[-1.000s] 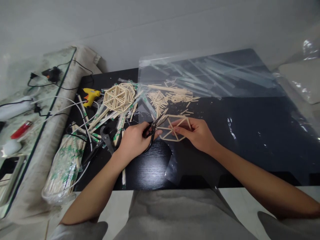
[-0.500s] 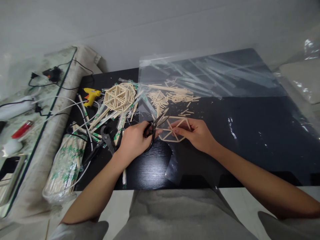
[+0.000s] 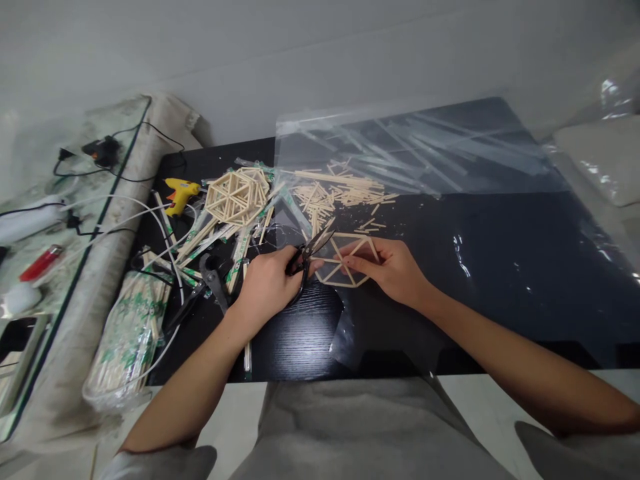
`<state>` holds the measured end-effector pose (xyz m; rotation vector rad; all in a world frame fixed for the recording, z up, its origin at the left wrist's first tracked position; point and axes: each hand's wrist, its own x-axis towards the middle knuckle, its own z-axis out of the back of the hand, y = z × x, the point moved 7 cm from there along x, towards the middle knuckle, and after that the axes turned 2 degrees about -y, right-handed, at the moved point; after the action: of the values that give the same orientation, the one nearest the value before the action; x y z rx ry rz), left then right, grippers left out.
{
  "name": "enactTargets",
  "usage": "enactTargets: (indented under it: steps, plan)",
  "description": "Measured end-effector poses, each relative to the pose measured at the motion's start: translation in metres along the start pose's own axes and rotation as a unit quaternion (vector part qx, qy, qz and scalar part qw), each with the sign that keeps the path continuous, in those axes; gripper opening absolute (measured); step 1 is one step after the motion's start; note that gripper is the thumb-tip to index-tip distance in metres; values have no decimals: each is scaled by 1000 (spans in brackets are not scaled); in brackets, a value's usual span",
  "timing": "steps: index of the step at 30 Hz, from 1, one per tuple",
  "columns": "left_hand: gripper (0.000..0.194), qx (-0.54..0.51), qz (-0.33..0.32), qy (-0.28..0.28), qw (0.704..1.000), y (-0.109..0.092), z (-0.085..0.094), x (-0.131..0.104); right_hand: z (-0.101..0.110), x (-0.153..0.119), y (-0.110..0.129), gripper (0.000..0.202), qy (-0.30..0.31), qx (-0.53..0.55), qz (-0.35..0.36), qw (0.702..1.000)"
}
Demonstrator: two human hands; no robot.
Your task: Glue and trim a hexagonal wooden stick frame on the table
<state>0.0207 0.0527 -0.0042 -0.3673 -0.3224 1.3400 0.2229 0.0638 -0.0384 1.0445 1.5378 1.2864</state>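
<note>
Black-handled scissors [image 3: 316, 245] with parted blades are gripped by my left hand [image 3: 270, 279], which is closed round the handles. To their right, my right hand [image 3: 395, 270] pinches a flat wooden-stick frame [image 3: 354, 245] with spokes meeting near its middle. The blades lie close to the frame's upper left part; whether they touch it I cannot tell. Just beyond the hands lie many short cut sticks [image 3: 350, 190]. A stack of finished stick frames [image 3: 235, 197] sits to the left of them.
A yellow glue gun [image 3: 181, 193] lies at the table's back left. Black-handled pliers [image 3: 214, 280] rest beside my left wrist. Wrapped sticks fill a plastic bag [image 3: 127, 330] at the left edge. Clear plastic sheeting [image 3: 425, 143] covers the table's back right.
The stick frame has turned slightly in my right hand. My left hand still holds the scissors in nearly the same place. The whole view has shifted a little.
</note>
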Motion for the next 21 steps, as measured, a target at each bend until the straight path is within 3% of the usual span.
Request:
enactTargets:
  steps: [14,21]
  plan:
    - [44,40,21,10,999,2,2,2,1,0,1,24,-1,12,-6,1000]
    - [48,31,-3,-2,1000,4,10,4,4,1,7,25,-12,-2,-17,1000]
